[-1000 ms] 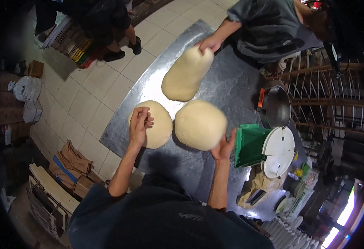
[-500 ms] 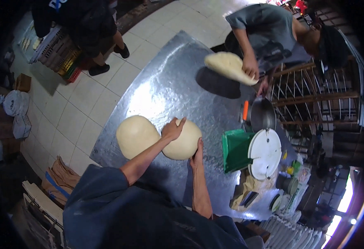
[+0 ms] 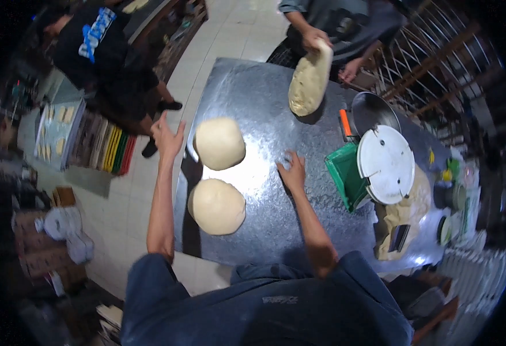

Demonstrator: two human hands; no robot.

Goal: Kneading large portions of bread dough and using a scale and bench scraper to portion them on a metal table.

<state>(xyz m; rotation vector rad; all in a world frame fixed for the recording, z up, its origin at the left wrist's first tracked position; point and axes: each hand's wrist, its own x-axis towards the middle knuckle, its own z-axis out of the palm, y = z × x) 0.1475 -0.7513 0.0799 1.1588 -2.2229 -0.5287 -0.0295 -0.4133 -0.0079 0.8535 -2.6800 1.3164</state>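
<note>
Two smooth, pale dough balls lie on the grey metal table [image 3: 276, 230]: a farther dough ball [image 3: 219, 144] and a nearer dough ball [image 3: 217, 206], with a small gap between them. My left hand [image 3: 168, 137] is raised beside the table's left edge, fingers spread, left of the farther ball and holding nothing. To the right of both balls, my right hand [image 3: 293, 172] hovers over or rests on the table, which I cannot tell; its fingers are apart, slightly bent, with nothing in them. Across the table a co-worker's hand [image 3: 315, 39] lifts a long piece of dough [image 3: 310, 81].
On the right stands a green scale [image 3: 345, 176] with a round white top [image 3: 386, 164]. Behind it are a metal pan [image 3: 374, 112] and an orange-handled tool [image 3: 346, 122]. Stacked crates [image 3: 106, 144] and another person [image 3: 103, 57] are at the left, with metal racks [image 3: 431, 52] far right.
Both my hands have come off the dough ball and moved apart, the left one outward. My view has turned. The co-worker's dough now hangs upright instead of stretching sideways.
</note>
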